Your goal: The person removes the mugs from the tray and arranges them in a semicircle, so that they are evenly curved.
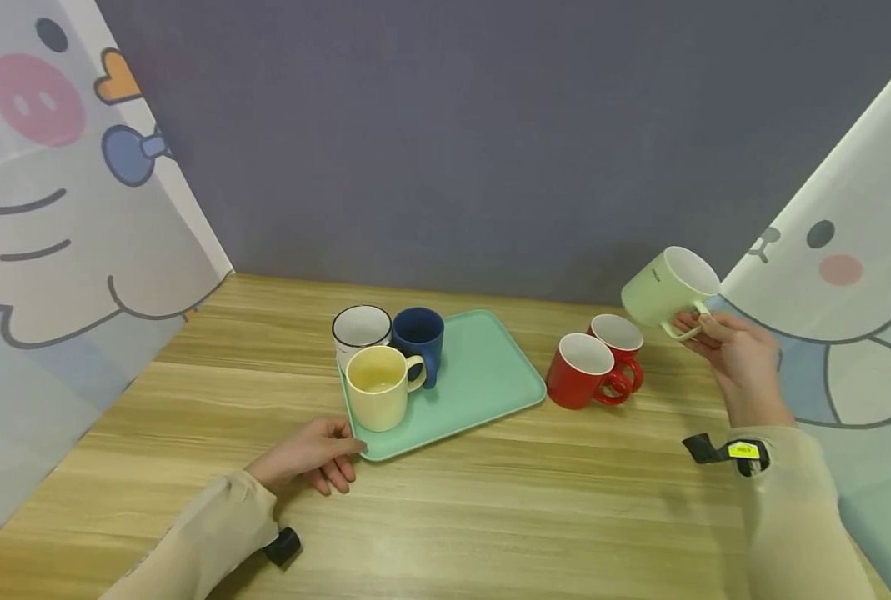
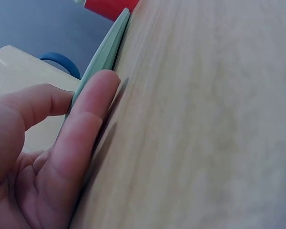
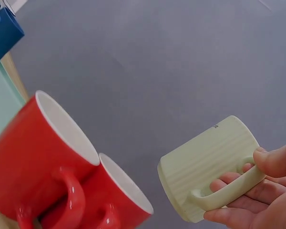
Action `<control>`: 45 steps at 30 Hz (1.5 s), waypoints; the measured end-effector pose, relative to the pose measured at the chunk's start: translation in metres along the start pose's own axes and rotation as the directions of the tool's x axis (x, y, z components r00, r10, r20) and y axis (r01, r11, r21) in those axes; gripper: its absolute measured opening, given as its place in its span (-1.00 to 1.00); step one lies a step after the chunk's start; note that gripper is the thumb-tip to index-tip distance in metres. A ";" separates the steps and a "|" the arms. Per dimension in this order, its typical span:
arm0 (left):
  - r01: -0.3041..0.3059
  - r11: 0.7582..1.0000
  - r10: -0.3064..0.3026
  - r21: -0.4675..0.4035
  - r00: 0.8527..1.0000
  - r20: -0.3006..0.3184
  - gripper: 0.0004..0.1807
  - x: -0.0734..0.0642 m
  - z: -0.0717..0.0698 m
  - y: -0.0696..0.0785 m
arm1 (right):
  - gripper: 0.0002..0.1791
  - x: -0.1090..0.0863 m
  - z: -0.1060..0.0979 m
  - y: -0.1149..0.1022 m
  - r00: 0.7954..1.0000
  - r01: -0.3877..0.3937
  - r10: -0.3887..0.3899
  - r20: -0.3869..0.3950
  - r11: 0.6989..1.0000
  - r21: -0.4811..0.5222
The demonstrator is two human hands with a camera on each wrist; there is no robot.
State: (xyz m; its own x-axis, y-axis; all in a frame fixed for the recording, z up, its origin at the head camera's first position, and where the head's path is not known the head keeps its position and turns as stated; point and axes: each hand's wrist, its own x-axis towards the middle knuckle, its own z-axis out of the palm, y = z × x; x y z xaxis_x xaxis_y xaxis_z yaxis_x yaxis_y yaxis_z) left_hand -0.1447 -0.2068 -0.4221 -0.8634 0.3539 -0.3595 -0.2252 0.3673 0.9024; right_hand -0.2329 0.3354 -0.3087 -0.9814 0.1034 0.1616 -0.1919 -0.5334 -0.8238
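My right hand (image 1: 741, 358) grips a pale green mug (image 3: 207, 164) by its handle, holding it tilted in the air with its white mouth toward the upper right in the head view. At its near left corner, my left hand (image 1: 313, 454) pinches the mint green tray (image 1: 483, 358), thumb over the rim and a finger along the outside, as the left wrist view shows. On the tray's left part stand a cream yellow mug (image 1: 376, 400), a white mug (image 1: 361, 325) with a dark rim, and a navy blue mug (image 1: 419, 333).
Two red mugs with white insides stand close together right of the tray: a nearer red mug (image 1: 576, 375) and a farther red mug (image 1: 623, 337). Behind the wooden table (image 1: 490, 517) rises a dark grey panel (image 1: 415, 150). Cartoon-printed sheets (image 1: 47, 217) flank both sides.
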 end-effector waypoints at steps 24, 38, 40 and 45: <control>0.005 1.000 -0.005 -0.001 1.000 0.000 -0.75 0.001 0.002 -0.001 | -0.73 -0.020 -0.043 0.012 0.984 -0.104 0.074 -0.162 0.977 -0.184; 0.001 1.000 -0.001 -0.008 1.000 -0.011 -0.75 0.000 0.002 0.000 | -0.65 -0.026 -0.053 0.036 0.985 -0.125 0.087 -0.151 0.955 -0.268; 0.002 1.000 -0.002 -0.006 1.000 -0.013 -0.76 0.000 0.002 0.001 | -0.66 -0.028 -0.055 0.038 0.985 -0.124 0.084 -0.148 0.952 -0.281; 0.008 1.000 -0.008 -0.005 1.000 -0.012 -0.75 0.000 0.002 0.002 | -0.66 -0.031 -0.058 0.042 0.986 -0.131 0.087 -0.142 0.930 -0.342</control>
State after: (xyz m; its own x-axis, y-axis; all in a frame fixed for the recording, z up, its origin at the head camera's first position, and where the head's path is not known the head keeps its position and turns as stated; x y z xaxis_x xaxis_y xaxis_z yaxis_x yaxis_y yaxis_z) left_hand -0.1440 -0.2045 -0.4212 -0.8669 0.3410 -0.3636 -0.2339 0.3659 0.9008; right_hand -0.2102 0.3588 -0.3800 -0.9846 0.1744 0.0107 -0.0499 -0.2223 -0.9737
